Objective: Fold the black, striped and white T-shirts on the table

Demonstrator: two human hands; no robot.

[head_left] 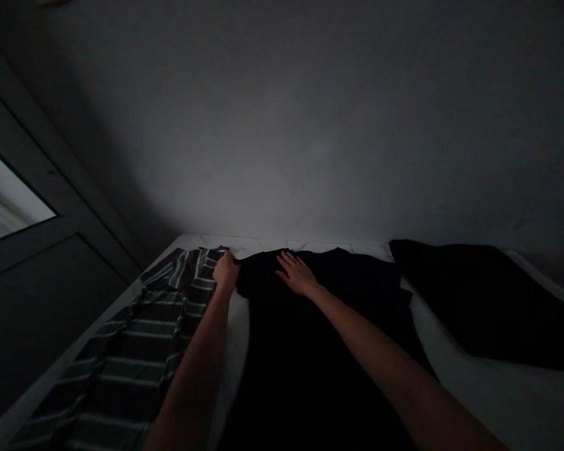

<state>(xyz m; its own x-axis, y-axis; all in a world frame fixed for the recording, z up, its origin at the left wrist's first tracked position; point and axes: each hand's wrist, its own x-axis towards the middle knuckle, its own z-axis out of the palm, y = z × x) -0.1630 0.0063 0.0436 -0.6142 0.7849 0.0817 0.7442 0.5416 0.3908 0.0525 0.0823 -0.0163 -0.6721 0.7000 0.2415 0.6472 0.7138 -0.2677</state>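
Note:
A black garment [310,351] lies spread out in front of me, its upper edge near the wall; its details are lost in the dark. My left hand [225,270] is closed on the upper left corner of this garment, a bit of the cloth showing beside the fingers. Flat on the cloth near the upper edge rests my right hand [297,273], fingers spread. To the left, close beside my left hand, is a striped dress [136,351] with pale and green bands on dark cloth and a gathered waist.
All the clothes lie on a white marbled surface [237,338] that reaches a grey wall [310,138]. Dark cloth [489,300], seemingly folded, lies on the right. At the left stands a door [42,275] with a glass pane.

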